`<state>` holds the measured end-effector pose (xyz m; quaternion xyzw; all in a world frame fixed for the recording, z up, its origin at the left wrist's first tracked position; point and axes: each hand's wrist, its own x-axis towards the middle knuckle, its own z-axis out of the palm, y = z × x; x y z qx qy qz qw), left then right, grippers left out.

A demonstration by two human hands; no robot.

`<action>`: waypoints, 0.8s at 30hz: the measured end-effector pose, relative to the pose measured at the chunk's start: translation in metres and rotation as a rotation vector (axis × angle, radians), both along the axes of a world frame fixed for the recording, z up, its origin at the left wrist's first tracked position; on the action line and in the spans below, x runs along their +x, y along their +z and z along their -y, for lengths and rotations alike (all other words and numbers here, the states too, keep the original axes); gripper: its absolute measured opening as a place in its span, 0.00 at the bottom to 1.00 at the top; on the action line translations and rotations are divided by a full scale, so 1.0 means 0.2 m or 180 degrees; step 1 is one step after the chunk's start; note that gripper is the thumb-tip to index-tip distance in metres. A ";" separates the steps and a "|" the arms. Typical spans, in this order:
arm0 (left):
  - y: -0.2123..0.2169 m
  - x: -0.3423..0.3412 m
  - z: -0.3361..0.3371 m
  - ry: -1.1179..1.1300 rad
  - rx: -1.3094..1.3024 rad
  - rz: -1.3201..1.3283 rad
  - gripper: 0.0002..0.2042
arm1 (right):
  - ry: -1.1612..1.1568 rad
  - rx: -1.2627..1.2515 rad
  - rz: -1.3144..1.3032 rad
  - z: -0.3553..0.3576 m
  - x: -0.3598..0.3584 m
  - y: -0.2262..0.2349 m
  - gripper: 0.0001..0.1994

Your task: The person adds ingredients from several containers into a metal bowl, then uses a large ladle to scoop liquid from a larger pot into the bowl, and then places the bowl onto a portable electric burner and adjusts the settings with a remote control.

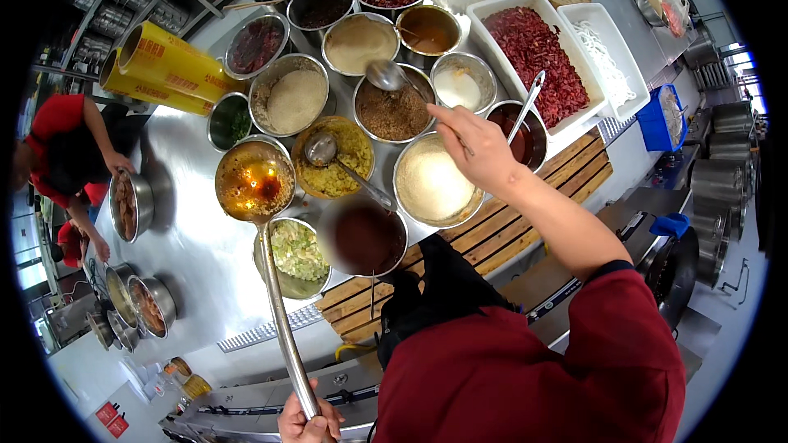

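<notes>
My left hand (pixel 309 417) is closed round the end of a long-handled ladle (pixel 283 332). The ladle's wide bowl holds oily brown liquid with bits in it, above the steel table. My right hand (pixel 474 143) grips the handle of a metal spoon (pixel 386 75), whose bowl is over the rim between a bowl of coarse brown seasoning (pixel 390 115) and a bowl of tan powder (pixel 361 43). Under my right wrist stands a bowl of pale granules (pixel 435 180). Another spoon (pixel 321 149) rests in a bowl of yellowish paste (pixel 345 166).
Around these stand a bowl of chopped greens (pixel 297 250), a dark sauce pot (pixel 365 238) and a white tub of dried red chillies (pixel 538 66). Yellow film rolls (pixel 176 70) lie at the left. Another person's hand (pixel 119 162) touches a steel bowl (pixel 131 205). Wooden slats (pixel 525 221) edge the table.
</notes>
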<state>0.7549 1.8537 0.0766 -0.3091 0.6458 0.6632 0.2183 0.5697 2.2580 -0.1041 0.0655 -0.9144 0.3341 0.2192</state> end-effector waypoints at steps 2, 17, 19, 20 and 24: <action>-0.01 -0.01 -0.03 0.0017 -0.0037 -0.0042 0.15 | -0.0029 -0.0255 -0.0142 0.06 -0.10 0.04 0.14; -0.02 -0.15 -0.20 -0.0479 -0.0386 0.0357 0.11 | -0.0401 -0.0681 -0.0135 0.07 -0.60 -0.34 0.11; -0.09 -0.17 -0.18 -0.0480 -0.0156 0.0205 0.18 | -0.0434 -0.1124 0.0025 0.07 -0.56 -0.23 0.12; -0.15 -0.20 -0.15 -0.0651 -0.0090 0.0129 0.23 | -0.0411 -0.1388 0.0126 0.06 -0.53 -0.17 0.12; -0.22 -0.40 -0.24 -0.1135 0.0253 0.0222 0.27 | 0.0022 -0.1710 0.0266 0.08 -0.24 0.13 0.12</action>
